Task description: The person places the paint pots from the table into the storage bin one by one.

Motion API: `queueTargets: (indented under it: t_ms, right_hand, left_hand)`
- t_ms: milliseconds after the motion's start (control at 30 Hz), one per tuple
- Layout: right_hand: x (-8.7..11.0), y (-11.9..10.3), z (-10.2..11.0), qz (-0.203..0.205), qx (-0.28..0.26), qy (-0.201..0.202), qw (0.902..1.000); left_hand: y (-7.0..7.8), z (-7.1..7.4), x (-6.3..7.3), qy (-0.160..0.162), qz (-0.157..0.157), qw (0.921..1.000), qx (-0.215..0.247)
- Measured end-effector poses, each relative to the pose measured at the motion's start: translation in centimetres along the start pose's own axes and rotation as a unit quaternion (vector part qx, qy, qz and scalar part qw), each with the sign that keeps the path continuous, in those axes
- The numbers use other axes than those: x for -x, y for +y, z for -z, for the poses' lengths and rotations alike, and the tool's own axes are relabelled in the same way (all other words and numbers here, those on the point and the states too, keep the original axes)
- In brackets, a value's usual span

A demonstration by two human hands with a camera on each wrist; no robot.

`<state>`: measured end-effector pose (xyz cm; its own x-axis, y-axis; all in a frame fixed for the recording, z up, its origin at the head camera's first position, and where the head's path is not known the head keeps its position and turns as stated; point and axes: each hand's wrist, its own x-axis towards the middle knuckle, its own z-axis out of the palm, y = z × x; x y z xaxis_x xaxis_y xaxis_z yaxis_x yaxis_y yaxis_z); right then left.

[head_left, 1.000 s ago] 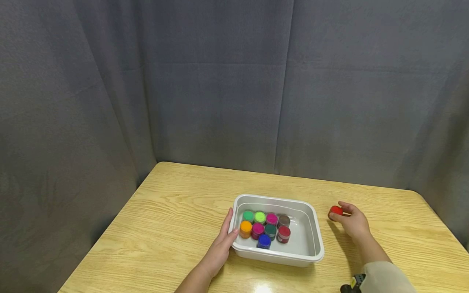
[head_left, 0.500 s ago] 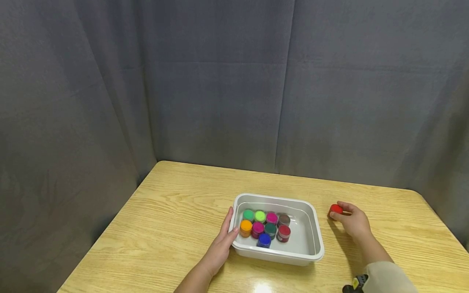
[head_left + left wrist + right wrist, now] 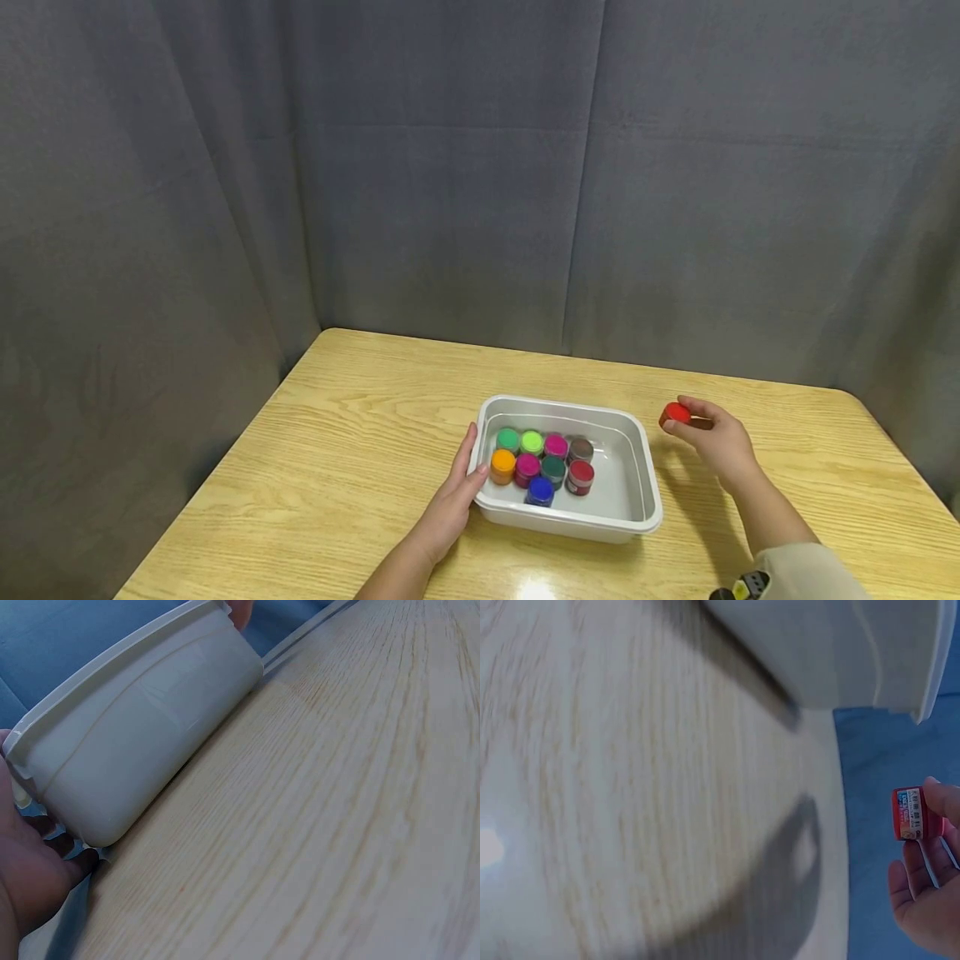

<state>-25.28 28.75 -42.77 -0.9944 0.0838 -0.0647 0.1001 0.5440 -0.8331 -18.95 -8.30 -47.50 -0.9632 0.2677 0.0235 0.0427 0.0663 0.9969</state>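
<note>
My right hand (image 3: 723, 442) pinches a small red paint jar (image 3: 676, 413) between thumb and fingers, above the table and right of the white plastic tray (image 3: 637, 527). In the right wrist view this jar (image 3: 909, 814) shows a printed label on its side. My left hand (image 3: 448, 504) grips the tray's left side, the thumb over the rim and the fingers along the outer wall. Several paint jars stand in the tray, among them an orange jar (image 3: 502, 465), a blue jar (image 3: 541, 491), a dark red jar (image 3: 581, 477) and a lime green jar (image 3: 532, 442).
The wooden table (image 3: 337, 450) runs out on all sides of the tray. Behind it hangs a grey curtain (image 3: 450, 208), which also covers the left side. Inside the tray, the jars stand mostly in the left and middle part.
My right hand has lifted the red paint jar off the table and moved it a little to the left. The left hand and the tray have stayed in place.
</note>
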Motion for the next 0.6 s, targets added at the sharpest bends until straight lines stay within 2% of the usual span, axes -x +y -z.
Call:
queueTargets:
  t_ms: [300, 600]
  right_hand:
    - [0.9, -2.5, -0.2, 0.041, 0.000, -0.004, 0.9992]
    - [2.1, -5.2, -1.5, 0.060, -0.008, -0.030, 0.9977]
  left_hand:
    - [-0.2, 0.0, -0.2, 0.000, 0.004, 1.0000, 0.003]
    - [-0.2, 0.0, -0.1, 0.001, 0.002, 1.0000, 0.003]
